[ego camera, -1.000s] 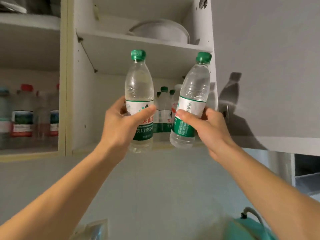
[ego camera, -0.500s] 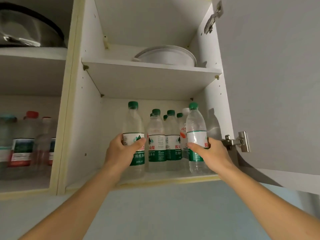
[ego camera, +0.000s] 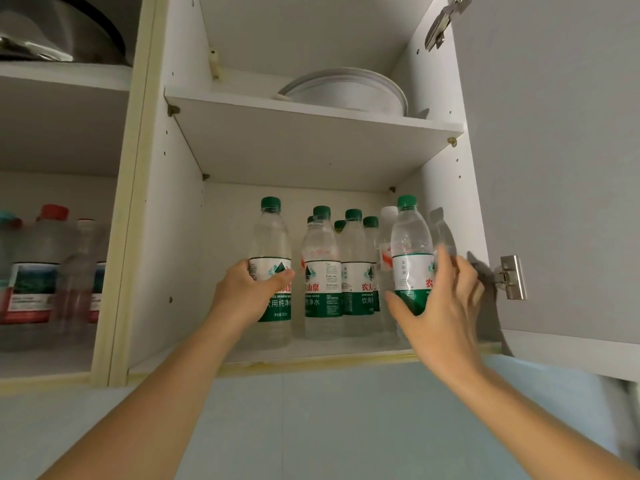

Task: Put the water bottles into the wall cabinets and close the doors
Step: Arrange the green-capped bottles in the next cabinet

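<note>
The open wall cabinet's lower shelf [ego camera: 311,363] carries several clear water bottles [ego camera: 353,271] with green caps and green-white labels. My left hand [ego camera: 242,296] is wrapped around the leftmost bottle [ego camera: 272,233], which stands upright at the shelf's front. On the right another bottle [ego camera: 410,244] stands upright by the side wall. My right hand [ego camera: 440,313] is around its lower half with the thumb in front and the fingers spread straight and slightly blurred, not clasping it. The grey cabinet door [ego camera: 554,168] hangs open to the right.
A white round dish [ego camera: 346,91] lies on the upper shelf. The door's metal hinge [ego camera: 512,277] juts out just right of my right hand. The neighbouring open cabinet at left holds red-capped bottles [ego camera: 41,265] and a metal pan [ego camera: 62,29] above.
Both bottles went from held up in front of the cabinet to standing on the lower shelf. My right hand's fingers have spread off its bottle; my left hand still grips.
</note>
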Motion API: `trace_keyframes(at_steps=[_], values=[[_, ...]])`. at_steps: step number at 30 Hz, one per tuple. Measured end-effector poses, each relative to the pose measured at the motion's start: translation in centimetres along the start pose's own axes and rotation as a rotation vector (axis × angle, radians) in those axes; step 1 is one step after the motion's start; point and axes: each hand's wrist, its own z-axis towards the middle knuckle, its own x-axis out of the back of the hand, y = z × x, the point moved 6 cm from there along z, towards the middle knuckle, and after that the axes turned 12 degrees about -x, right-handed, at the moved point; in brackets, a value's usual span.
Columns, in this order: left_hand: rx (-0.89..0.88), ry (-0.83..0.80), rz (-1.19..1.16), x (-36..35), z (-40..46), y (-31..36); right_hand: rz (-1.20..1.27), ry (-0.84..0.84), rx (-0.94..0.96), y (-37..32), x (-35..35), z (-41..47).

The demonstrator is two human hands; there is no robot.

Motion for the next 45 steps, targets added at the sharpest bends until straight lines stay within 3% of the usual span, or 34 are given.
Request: trace_keyframes(at_steps=[2, 4, 6, 10, 16, 19, 33, 38, 45], values=[[0.002, -0.013, -0.009, 0.0, 0.2, -0.3, 0.092, 0.086, 0.266, -3.1, 0.4, -1.5], [0.010, -0.031, -0.019, 0.1, 0.3, -0.5, 0.178, -0.048, 0.384, -5.6, -1.0, -2.4], [0.016, -0.036, -0.019, 0.2, 0.5, -0.7, 0.218, -0.252, 0.309, -7.2, -3.3, -2.5], [0.037, -0.018, -0.007, 0.4, 1.0, -0.9, 0.204, -0.556, -0.020, -8.1, -8.1, -1.3], [0.062, -0.013, 0.051, 0.8, 1.6, -1.5, 0.088, -0.618, -0.142, -8.8, -10.5, 0.4], [0.071, -0.019, 0.053, 0.8, 1.6, -1.5, -0.046, -0.727, -0.192, -8.5, -11.1, 0.9], [0.165, -0.129, 0.148, 2.6, 2.3, -2.3, 0.210, -1.154, -0.041, -9.9, -15.1, 0.0], [0.197, -0.151, 0.210, 3.3, 3.0, -3.4, 0.162, -1.133, -0.026, -10.4, -17.2, 0.0], [0.214, -0.037, 0.304, 3.4, 5.1, -5.4, -0.040, -1.132, -0.007, -11.9, -20.5, 0.3]])
